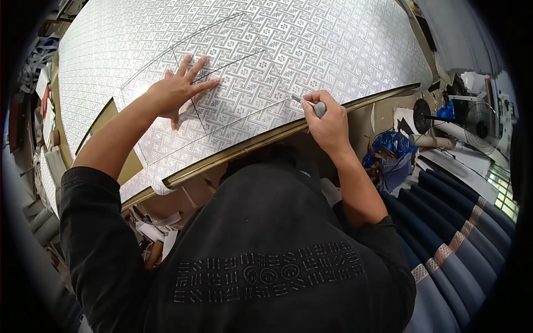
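A large whitish sheet (333,50) with a grey lattice and flower pattern spreads before me. My left hand (183,89) lies on it, open with fingers spread, across thin dark lines. My right hand (326,119) is closed round a tool with a thick rounded grey handle (319,109) and a thin tip, perhaps a knife; I cannot be sure of its kind. The tip meets the sheet at the right end of a long pale line. A black-edged gold strip (239,150) runs along the near edge, with my right hand just above it.
An olive-gold flat piece (132,166) lies partly under my left forearm. Rolls of dark blue and grey fabric (444,238) are at lower right. Beyond them are a crumpled blue bag (393,144) and a fan (482,126). Scraps and rolls crowd the left side.
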Available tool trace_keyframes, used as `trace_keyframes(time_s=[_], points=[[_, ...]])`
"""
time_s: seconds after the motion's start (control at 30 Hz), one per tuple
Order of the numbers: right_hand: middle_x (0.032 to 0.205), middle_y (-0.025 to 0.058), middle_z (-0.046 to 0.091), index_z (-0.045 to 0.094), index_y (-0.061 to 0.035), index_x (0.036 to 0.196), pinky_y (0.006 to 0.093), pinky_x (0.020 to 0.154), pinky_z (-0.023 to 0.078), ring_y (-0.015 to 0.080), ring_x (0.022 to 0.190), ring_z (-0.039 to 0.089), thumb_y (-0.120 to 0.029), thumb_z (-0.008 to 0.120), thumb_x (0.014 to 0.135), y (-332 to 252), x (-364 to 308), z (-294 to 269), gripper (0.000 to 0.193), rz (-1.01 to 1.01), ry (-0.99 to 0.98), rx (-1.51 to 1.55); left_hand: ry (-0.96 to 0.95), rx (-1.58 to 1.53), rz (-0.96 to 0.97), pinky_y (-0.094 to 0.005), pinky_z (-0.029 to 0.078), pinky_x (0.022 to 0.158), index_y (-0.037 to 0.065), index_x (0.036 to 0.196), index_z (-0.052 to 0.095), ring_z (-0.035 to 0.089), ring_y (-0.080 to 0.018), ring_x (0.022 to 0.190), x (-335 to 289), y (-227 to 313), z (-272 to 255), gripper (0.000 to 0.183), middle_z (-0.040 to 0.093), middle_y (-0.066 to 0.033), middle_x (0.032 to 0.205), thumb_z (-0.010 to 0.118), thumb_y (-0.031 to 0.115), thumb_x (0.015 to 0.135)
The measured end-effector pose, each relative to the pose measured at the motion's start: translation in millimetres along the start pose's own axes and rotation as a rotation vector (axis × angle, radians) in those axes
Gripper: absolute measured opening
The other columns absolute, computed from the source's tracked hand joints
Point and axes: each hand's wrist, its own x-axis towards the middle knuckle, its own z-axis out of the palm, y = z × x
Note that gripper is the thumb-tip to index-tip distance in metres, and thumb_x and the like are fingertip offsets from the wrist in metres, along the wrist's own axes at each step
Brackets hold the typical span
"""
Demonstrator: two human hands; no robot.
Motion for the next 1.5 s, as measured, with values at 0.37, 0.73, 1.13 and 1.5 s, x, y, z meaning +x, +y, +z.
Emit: trace_keyframes(time_s=[0.37,0.73,1.13,1.5], points=[[0.081,0.0122,0.074,0.072,-0.0013,0.099,0.0338,0.069,0.056,0.0176,0.072,0.07,-0.015,0.073,0.093,-23,6,15,0.015,0.068,0.046,-0.151,0.038,-0.037,0.007,-0.0706,0.039,0.119,0.045,0.166,0.018,0.003,-0.048,0.159,-1,-2,8,0.163,-0.003,-0.0132,0.176,0.106,0.033,0.029],[0.078,0.0105,0.071,0.07,0.001,0.101,0.0323,0.068,0.054,0.0145,0.072,0.067,-0.01,0.081,0.089,-6,1,28,0.019,0.021,0.113,-0.091,0.0,-0.044,0.022,-0.0729,0.036,0.117,0.044,0.167,0.014,0.006,-0.0524,0.158,-4,-4,-10,0.159,-0.002,-0.0192,0.175,0.105,0.034,0.037],[0.088,0.0067,0.074,0.071,-0.0041,0.102,0.0348,0.073,0.054,0.0192,0.076,0.066,-0.015,0.08,0.092,-44,191,126,0.017,-0.008,0.139,-0.027,-0.065,-0.092,0.088,-0.0755,0.038,0.113,0.038,0.168,0.017,0.005,-0.0574,0.156,-8,-8,-12,0.153,-0.005,-0.0236,0.174,0.105,0.029,0.043],[0.091,0.0085,0.075,0.071,-0.0016,0.106,0.0276,0.071,0.057,0.0134,0.079,0.071,-0.009,0.077,0.095,-9,215,136,0.015,-0.061,0.126,0.111,-0.024,-0.137,0.096,-0.0751,0.038,0.114,0.039,0.167,0.022,0.006,-0.0548,0.157,-11,-10,-17,0.152,-0.001,-0.0221,0.175,0.105,0.025,0.041]])
